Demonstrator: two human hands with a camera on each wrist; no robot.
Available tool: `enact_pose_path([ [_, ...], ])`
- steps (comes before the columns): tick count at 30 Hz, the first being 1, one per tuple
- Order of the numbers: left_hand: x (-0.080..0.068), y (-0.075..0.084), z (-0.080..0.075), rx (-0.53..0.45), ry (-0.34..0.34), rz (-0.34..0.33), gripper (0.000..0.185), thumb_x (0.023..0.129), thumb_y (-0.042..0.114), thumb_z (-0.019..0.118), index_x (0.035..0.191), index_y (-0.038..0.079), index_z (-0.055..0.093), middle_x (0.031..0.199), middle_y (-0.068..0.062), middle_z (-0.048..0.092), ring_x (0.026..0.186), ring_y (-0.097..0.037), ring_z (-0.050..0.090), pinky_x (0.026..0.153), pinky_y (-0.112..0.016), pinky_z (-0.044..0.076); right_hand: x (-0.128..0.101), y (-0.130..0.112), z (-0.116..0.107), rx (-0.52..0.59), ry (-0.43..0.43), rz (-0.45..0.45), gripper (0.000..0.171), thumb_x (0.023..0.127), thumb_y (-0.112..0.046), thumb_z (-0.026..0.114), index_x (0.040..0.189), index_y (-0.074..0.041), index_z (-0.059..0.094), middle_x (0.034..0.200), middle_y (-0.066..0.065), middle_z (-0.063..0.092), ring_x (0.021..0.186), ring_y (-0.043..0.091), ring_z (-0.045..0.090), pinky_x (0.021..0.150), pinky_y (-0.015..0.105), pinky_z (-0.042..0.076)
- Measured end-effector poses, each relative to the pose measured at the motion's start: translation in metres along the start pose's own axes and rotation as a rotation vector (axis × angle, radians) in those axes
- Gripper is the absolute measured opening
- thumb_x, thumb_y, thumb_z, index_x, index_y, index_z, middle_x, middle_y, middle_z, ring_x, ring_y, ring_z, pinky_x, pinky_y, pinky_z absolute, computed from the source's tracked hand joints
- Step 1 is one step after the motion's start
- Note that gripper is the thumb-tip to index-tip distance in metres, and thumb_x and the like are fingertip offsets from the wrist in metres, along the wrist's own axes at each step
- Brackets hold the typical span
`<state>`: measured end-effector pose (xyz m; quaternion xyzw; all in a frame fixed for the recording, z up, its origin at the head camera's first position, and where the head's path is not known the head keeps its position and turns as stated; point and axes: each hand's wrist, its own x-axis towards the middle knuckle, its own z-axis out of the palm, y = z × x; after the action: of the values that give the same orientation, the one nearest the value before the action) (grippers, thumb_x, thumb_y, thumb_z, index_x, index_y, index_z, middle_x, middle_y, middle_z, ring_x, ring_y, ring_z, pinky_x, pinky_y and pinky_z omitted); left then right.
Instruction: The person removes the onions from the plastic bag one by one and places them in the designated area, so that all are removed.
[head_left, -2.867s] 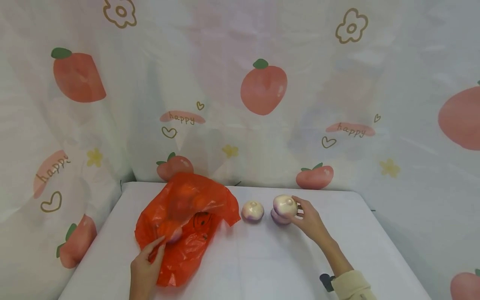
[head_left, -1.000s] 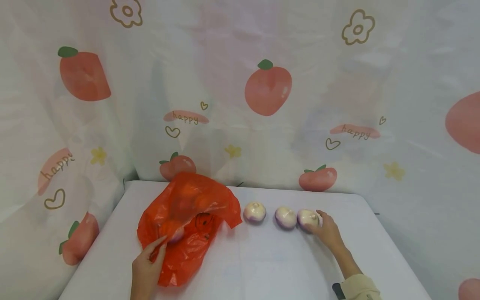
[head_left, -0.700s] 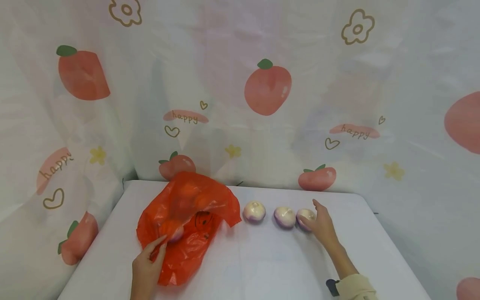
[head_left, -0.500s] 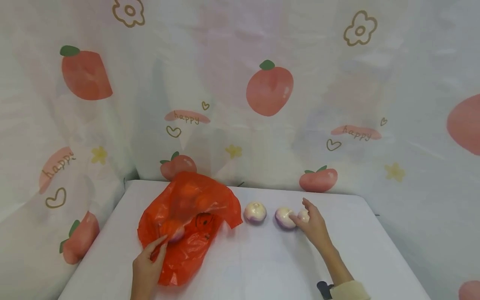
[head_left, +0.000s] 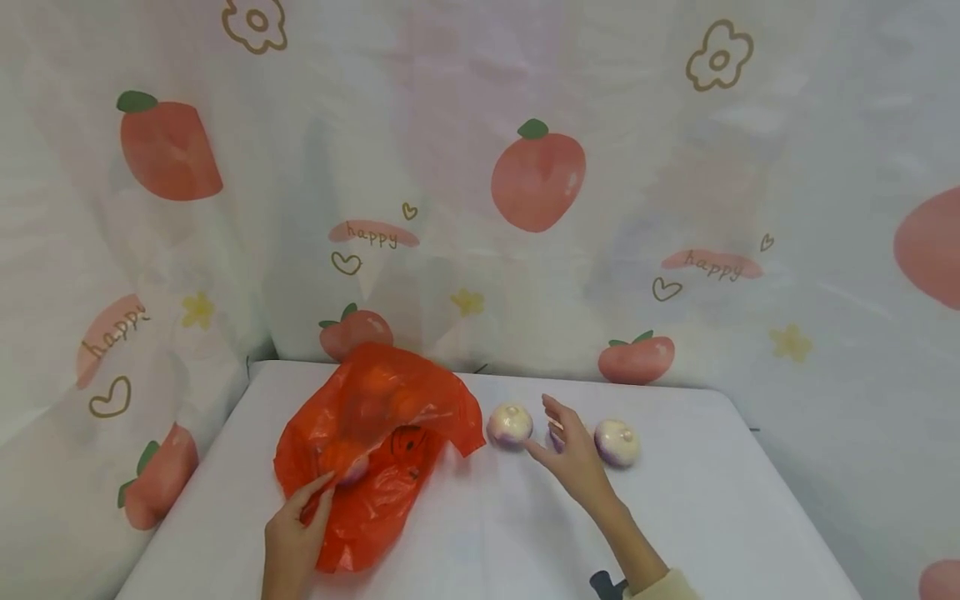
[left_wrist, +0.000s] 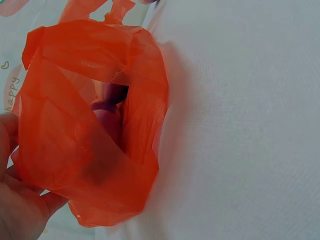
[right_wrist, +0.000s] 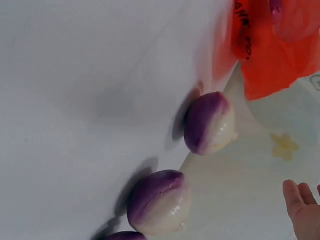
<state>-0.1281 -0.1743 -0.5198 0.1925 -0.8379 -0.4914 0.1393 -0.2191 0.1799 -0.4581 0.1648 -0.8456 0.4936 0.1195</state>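
My left hand (head_left: 291, 537) pinches the edge of a red plastic bag (head_left: 375, 521) between thumb and fingers. Inside its mouth, the left wrist view shows purple-and-white round vegetables (left_wrist: 108, 120), onion- or turnip-like; most of the contents is hidden by the plastic. Three more such vegetables stand in a row right of the bag: a left one (head_left: 510, 425), a middle one (head_left: 557, 438) and a right one (head_left: 618, 443). Over the middle one hovers my right hand (head_left: 579, 467), fingers spread and holding nothing; it partly covers that vegetable.
A white-covered table (head_left: 480, 533) carries everything. Behind it and at the sides hangs a pale printed curtain (head_left: 450, 125) with peaches and flowers. A dark strap piece (head_left: 606, 585) shows by the right sleeve (head_left: 667, 587).
My right hand set a vegetable down at the right end of the row, released it, then moved left over the middle one. My left hand has stayed on the bag edge.
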Motion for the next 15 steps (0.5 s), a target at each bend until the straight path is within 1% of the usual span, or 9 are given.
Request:
enact_pose_path([
  [3, -0.001, 0.000, -0.001, -0.003, -0.004, 0.012, 0.033, 0.092, 0.024, 0.060, 0.121, 0.010, 0.064, 0.117, -0.013, 0.063, 0.103, -0.030, 0.060, 0.087, -0.040, 0.045, 0.001, -0.007, 0.010, -0.001, -0.002, -0.029, 0.071, 0.077, -0.012, 0.079, 0.137, 0.001, 0.042, 0.136, 0.016, 0.047, 0.124, 0.030, 0.045, 0.099, 0.039, 0.040],
  [4, 0.000, 0.000, -0.001, -0.004, -0.002, 0.016, 0.032, 0.092, 0.023, 0.060, 0.121, 0.010, 0.065, 0.117, -0.013, 0.063, 0.103, -0.030, 0.060, 0.087, -0.040, 0.045, 0.002, -0.004, 0.014, -0.006, 0.004, -0.048, 0.071, 0.077, -0.014, 0.079, 0.136, 0.000, 0.043, 0.135, 0.014, 0.047, 0.124, 0.028, 0.045, 0.098, 0.037, 0.040],
  [10, 0.000, 0.000, -0.001, 0.000, 0.004, 0.013, 0.031, 0.092, 0.021, 0.061, 0.121, 0.010, 0.065, 0.117, -0.013, 0.063, 0.103, -0.029, 0.060, 0.086, -0.040, 0.046, -0.001, -0.014, 0.034, -0.033, -0.007, -0.154, 0.065, 0.075, -0.015, 0.081, 0.131, -0.006, 0.049, 0.129, 0.009, 0.051, 0.117, 0.027, 0.051, 0.094, 0.039, 0.045],
  [13, -0.001, 0.001, -0.002, 0.001, 0.002, 0.008, 0.032, 0.092, 0.023, 0.060, 0.121, 0.010, 0.064, 0.118, -0.013, 0.063, 0.103, -0.030, 0.060, 0.087, -0.039, 0.045, -0.006, -0.017, 0.048, -0.021, -0.051, -0.177, 0.064, 0.075, -0.016, 0.081, 0.130, -0.008, 0.050, 0.127, 0.005, 0.053, 0.113, 0.026, 0.054, 0.092, 0.039, 0.047],
  [15, -0.001, 0.001, -0.003, 0.001, 0.002, 0.005, 0.033, 0.092, 0.024, 0.060, 0.122, 0.010, 0.064, 0.119, -0.013, 0.062, 0.103, -0.030, 0.060, 0.087, -0.039, 0.045, -0.010, -0.017, 0.059, 0.008, -0.097, -0.184, 0.063, 0.076, -0.017, 0.080, 0.131, -0.008, 0.050, 0.127, 0.005, 0.053, 0.113, 0.026, 0.054, 0.092, 0.039, 0.047],
])
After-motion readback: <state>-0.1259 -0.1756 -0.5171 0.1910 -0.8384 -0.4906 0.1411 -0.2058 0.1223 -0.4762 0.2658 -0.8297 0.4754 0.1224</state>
